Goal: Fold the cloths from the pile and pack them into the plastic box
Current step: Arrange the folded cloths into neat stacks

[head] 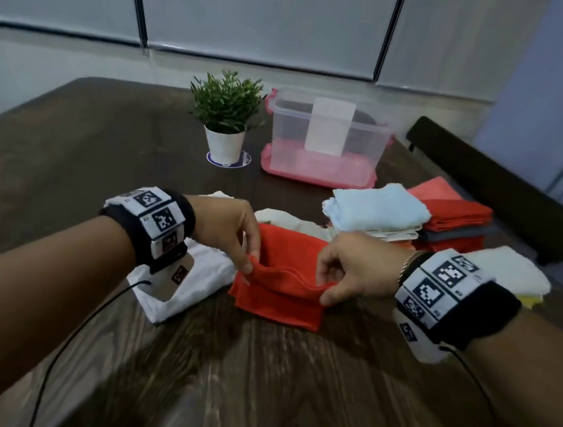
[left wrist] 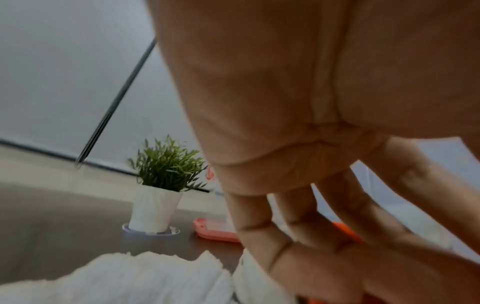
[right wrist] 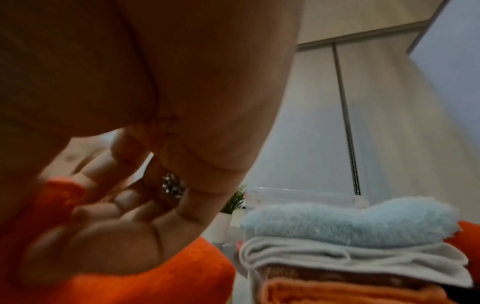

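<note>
A red cloth [head: 284,279] lies part folded on the dark wooden table [head: 73,145], in front of me. My left hand [head: 236,240] pinches the left end of its raised fold. My right hand [head: 343,274] pinches the right end of the same fold, and the red cloth [right wrist: 166,273] shows under its fingers [right wrist: 109,236]. The clear plastic box [head: 325,141] with a pink base stands open at the back, beyond the cloths. In the left wrist view my left hand's fingers [left wrist: 298,246] point down, and a white cloth [left wrist: 124,277] lies below them.
A potted plant [head: 225,118] stands left of the box. A stack topped by a light blue cloth [head: 377,205] and a stack of red cloths [head: 451,216] sit at the right. White cloths [head: 195,277] lie under my left wrist, more [head: 508,273] by my right wrist.
</note>
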